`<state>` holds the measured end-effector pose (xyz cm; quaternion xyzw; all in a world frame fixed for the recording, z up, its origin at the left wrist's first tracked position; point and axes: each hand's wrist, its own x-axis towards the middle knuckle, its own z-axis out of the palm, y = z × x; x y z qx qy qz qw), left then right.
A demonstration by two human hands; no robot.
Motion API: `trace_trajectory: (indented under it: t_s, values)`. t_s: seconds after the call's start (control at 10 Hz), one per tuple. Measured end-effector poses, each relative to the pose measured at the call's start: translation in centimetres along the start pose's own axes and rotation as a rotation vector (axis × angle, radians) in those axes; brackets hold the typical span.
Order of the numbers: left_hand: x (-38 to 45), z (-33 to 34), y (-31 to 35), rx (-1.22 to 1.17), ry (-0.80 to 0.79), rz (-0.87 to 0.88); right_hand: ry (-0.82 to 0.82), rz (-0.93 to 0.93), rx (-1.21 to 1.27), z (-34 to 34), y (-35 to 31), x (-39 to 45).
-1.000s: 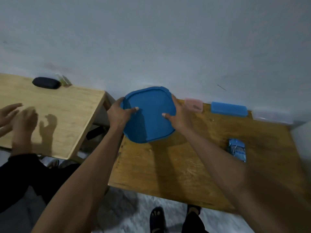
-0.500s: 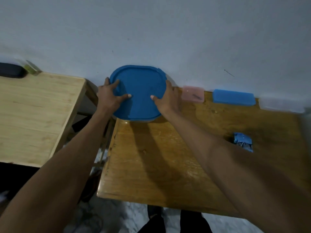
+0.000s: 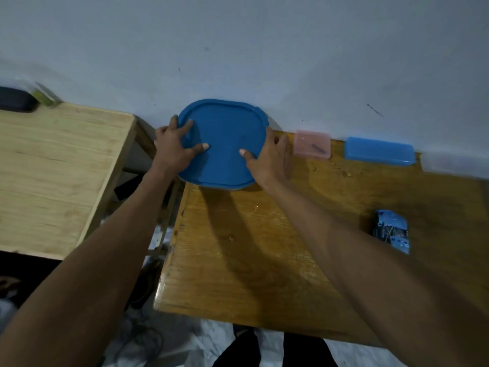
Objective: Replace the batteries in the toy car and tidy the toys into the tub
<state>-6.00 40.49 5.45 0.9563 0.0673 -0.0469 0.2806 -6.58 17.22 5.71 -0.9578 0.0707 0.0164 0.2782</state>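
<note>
Fingers (image 3: 185, 127) on blue lid (image 3: 225, 144), wooden table (image 3: 264, 247), pale wall (image 3: 264, 49)

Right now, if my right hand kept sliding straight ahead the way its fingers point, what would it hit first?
Your right hand lies along the side of the blue lid, fingers pointing toward the wall. Probably the wall comes first. The pink box sits just right of that line, though depth is hard to judge.
</note>
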Motion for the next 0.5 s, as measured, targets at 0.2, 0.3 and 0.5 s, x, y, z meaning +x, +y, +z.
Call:
trace_trajectory:
  t_s: [0.2,0.3,0.5]
  values:
    - [0.0,0.0,-0.6,0.009,-0.033,0.02,-0.033,0.009,-0.05,-0.6,-0.4,0.2]
    - [-0.3,-0.6,0.1,0.096,-0.053,0.015,-0.088,0.029,-0.053,-1.4,-1.0,0.5]
    - [-3.0,-2.3,2.7,0.071,0.144,-0.015,-0.111,0.047,-0.02,-5.1,-1.4,0.4]
